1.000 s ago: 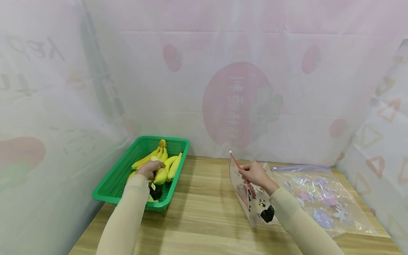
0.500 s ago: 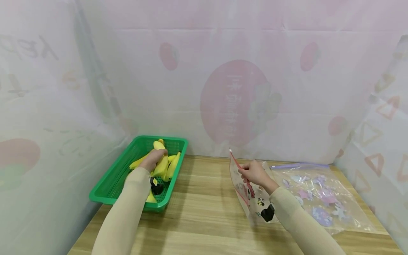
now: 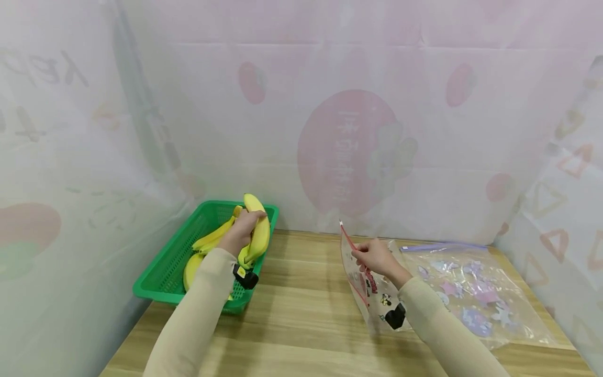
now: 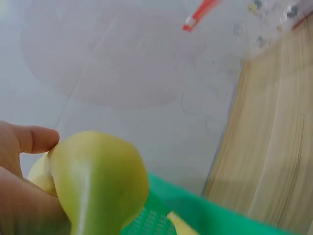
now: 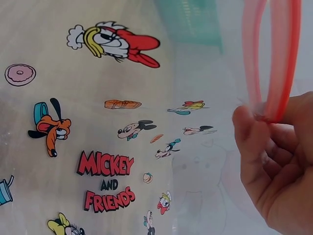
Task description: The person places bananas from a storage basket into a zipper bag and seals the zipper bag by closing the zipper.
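Seemingly propping it upright, the right hand [image 3: 377, 257] pinches the red-edged bag [image 3: 375, 301] — the left hand [image 3: 241, 230] grips a banana [image 3: 260, 234].

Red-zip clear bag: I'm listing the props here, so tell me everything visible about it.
The red-zip clear bag looks like see-through plastic, printed with cartoon characters, food and the words MICKEY AND FRIENDS. A red strip lines its mouth, whose sides stand parted; a white tab tips it. The right hand pinches the strip, holding the mouth raised above the table, beside the purple-zip bag. Whether the bags touch is unclear.
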The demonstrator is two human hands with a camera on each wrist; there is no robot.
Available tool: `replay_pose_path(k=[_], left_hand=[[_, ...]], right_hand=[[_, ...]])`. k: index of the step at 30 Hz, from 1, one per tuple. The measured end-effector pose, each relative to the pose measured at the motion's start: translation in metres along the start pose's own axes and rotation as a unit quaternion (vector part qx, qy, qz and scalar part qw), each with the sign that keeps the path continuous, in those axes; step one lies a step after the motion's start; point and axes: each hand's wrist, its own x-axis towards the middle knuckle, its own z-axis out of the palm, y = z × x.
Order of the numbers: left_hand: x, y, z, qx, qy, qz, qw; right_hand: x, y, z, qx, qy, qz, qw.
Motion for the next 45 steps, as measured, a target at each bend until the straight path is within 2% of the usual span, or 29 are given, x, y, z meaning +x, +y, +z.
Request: replay_pose_path(k=[4,7,13,18,26,33,38,45], left_hand=[[-0.007,0.002,0.018,-0.014,-0.003,0.009,0.9999],[-0.013,0.001,0.031,-0.047,-0.012,0.015,0.9987],[-0.024,-0.009,0.058,-0.103,-0.028,0.044,0.9934],[-0.031,-0.022,0.081,-0.145,-0.028,0.055,0.9876],[-0.038,-0.043,0.112,-0.239,-0.014,0.033,0.9704],[-0.045,-0.049,0.139,-0.290,-0.020,0.054,0.9554],[-0.049,-0.053,0.150,-0.315,-0.022,0.059,0.9470],[-0.053,-0.055,0.159,-0.369,-0.021,0.065,0.9268]], right_hand=[[0.000,0.001,-0.001,-0.017,0.009,0.000,1.000],[0.001,0.003,0.001,-0.013,0.008,0.007,1.000],[0.002,0.004,0.004,0.004,0.002,0.013,1.000],[0.003,0.003,0.004,0.006,0.009,0.014,1.000],[0.002,0.003,0.002,0.033,0.002,0.027,0.999],[0.002,0.003,0.001,0.046,0.002,0.037,0.998],[0.002,0.002,0.002,0.037,0.006,0.039,0.999],[0.003,0.002,0.005,0.021,0.014,0.039,0.999]])
